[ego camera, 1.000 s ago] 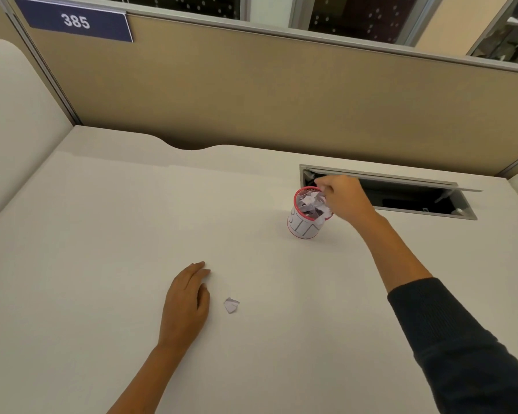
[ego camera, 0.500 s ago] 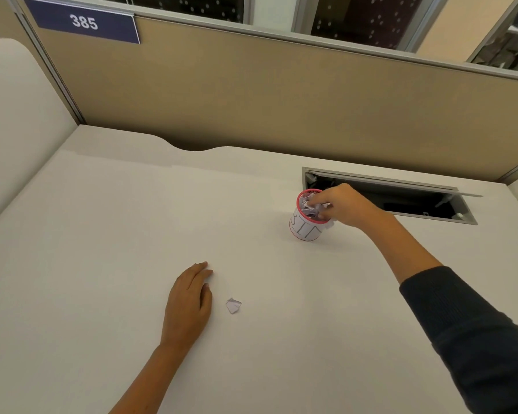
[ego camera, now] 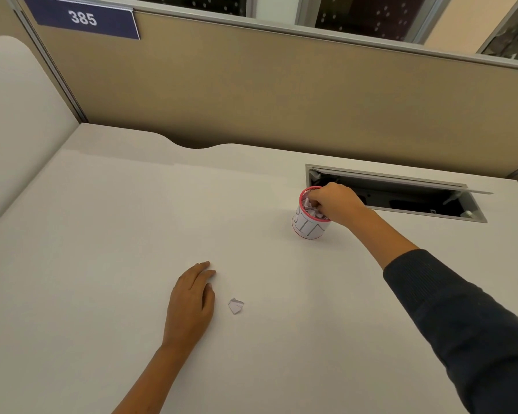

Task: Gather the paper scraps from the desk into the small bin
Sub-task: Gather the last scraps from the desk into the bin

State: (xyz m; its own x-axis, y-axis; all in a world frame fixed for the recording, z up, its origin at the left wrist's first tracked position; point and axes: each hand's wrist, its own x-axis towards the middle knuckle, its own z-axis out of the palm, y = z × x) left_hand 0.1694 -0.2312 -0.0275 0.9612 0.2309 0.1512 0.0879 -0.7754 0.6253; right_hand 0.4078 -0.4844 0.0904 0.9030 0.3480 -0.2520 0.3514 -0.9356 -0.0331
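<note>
A small white bin [ego camera: 308,228] with a red rim stands on the white desk [ego camera: 102,234], stuffed with paper scraps [ego camera: 311,211]. My right hand [ego camera: 337,203] sits on top of the bin, fingers curled down into the scraps; whether it holds one I cannot tell. My left hand [ego camera: 192,300] lies flat on the desk, fingers together, holding nothing. One small crumpled paper scrap [ego camera: 235,305] lies on the desk just right of my left hand, not touching it.
An open cable tray slot [ego camera: 401,198] with a raised metal flap is set into the desk right behind the bin. A tan partition [ego camera: 281,97] with a "385" sign [ego camera: 83,17] closes the back; a white side panel [ego camera: 15,121] stands at the left.
My right hand has dropped from above the bin's rim down onto the scraps inside it. My left hand and the loose scrap have stayed put.
</note>
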